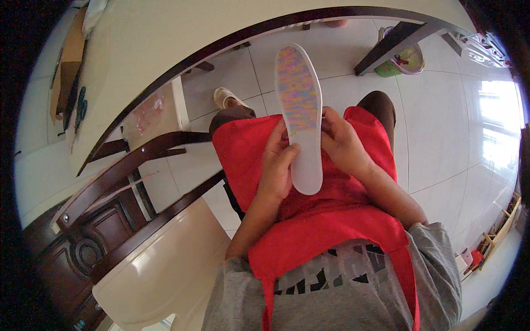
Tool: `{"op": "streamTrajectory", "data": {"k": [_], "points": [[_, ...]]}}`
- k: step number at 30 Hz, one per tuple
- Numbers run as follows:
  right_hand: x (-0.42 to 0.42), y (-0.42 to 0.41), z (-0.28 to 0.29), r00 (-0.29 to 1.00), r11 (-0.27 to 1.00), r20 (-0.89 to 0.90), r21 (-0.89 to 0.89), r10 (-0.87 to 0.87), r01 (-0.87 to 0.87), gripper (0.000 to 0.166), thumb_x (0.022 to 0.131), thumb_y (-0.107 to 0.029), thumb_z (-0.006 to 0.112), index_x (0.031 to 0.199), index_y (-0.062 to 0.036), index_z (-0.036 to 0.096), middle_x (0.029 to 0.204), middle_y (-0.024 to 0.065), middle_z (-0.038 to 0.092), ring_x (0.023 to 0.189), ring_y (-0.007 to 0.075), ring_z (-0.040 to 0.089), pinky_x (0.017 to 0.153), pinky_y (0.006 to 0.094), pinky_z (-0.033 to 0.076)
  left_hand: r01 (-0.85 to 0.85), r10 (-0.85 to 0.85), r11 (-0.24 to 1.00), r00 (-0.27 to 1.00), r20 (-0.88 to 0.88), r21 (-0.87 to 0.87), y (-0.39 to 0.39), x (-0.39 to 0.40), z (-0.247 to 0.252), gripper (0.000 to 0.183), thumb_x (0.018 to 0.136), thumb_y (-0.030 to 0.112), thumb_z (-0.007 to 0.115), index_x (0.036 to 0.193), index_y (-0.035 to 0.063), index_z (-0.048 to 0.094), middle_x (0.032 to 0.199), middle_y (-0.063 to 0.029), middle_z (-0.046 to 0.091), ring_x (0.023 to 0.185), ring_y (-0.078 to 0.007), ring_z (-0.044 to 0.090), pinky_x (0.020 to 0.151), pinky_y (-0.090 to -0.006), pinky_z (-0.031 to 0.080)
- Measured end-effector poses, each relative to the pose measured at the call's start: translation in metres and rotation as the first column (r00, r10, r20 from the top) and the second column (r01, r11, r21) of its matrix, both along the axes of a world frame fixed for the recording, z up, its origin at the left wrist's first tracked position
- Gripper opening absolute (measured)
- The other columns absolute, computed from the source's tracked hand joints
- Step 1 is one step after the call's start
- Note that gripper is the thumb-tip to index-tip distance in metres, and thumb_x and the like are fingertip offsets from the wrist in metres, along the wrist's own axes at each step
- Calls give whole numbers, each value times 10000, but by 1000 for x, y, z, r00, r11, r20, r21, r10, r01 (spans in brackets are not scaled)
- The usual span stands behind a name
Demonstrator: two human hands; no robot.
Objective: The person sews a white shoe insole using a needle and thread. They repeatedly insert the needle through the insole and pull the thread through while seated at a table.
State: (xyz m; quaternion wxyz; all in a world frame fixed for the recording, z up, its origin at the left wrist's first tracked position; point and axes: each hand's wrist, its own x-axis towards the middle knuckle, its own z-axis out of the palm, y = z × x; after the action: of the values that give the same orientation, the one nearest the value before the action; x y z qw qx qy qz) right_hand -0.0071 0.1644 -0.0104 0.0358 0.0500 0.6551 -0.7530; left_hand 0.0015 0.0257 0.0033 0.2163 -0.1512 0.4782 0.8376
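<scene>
A shoe insole (305,163) with a white rim stands out over my lap, its rounded toe end pointing away from me. Pastel multicoloured stitching (295,85) covers its front part, while the heel part is plain white mesh. My left hand (278,159) grips the insole's left edge, thumb on the upper face and fingers partly hidden underneath. A thin strand (293,134) shows near that thumb, at the border of the stitching. Against the right edge, my right hand (341,140) has its fingers bent and partly behind the insole; whether it pinches a needle or thread cannot be seen.
A red apron (244,153) covers my lap. Ahead curves a cream table (198,25) with a dark edge. Dark wooden chairs stand at left, one with a cream seat (165,256). A lined waste bin (414,60) sits beyond a table leg (383,49) on the tiled floor.
</scene>
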Motion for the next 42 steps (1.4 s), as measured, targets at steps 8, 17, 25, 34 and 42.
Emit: {"op": "streamTrajectory", "data": {"k": [8, 17, 25, 34, 42], "points": [[-3, 14, 8, 835, 671, -485, 712, 258, 206, 169, 711, -98, 617, 876, -83, 582, 971, 80, 539, 826, 271, 549, 724, 376, 445, 24, -42, 985, 994, -103, -170, 0, 2, -6, 531, 776, -48, 448, 1289, -5, 315, 1202, -102, 452, 1095, -172, 451, 922, -291, 365], [0, 22, 32, 930, 969, -334, 237, 154, -75, 85, 779, -101, 584, 834, -58, 536, 920, 100, 576, 856, 237, 564, 733, 348, 462, 42, -102, 889, 989, -106, -456, -12, -4, -30, 455, 781, 3, 524, 1222, -11, 410, 1091, -77, 532, 1003, -163, 505, 885, -283, 393], [20, 203, 61, 941, 892, -48, -337, -336, 301, 183, 912, -135, 416, 1064, -34, 415, 677, -27, 373, 535, 42, 345, 425, 154, 333, -174, 120, 919, 978, -171, -355, -48, -23, -39, 443, 779, -38, 526, 1208, -25, 415, 1055, -73, 541, 952, -139, 528, 851, -267, 411], [45, 281, -9, 737, 662, 45, -406, -675, 630, 170, 871, -60, 456, 989, 62, 456, 652, 20, 383, 550, 95, 370, 961, 397, 378, -240, 107, 851, 950, -293, -468, -28, -20, -38, 427, 755, -6, 556, 1171, -13, 460, 983, -67, 547, 874, -135, 525, 786, -261, 429], [5, 123, 12, 923, 909, 113, 254, -367, 331, 203, 853, -170, 481, 1023, -67, 525, 922, 61, 521, 824, 158, 527, 767, 290, 435, -315, -89, 597, 888, -451, -738, -13, -17, -22, 426, 699, 15, 595, 1114, -8, 501, 871, -63, 508, 806, -157, 507, 733, -289, 425]]}}
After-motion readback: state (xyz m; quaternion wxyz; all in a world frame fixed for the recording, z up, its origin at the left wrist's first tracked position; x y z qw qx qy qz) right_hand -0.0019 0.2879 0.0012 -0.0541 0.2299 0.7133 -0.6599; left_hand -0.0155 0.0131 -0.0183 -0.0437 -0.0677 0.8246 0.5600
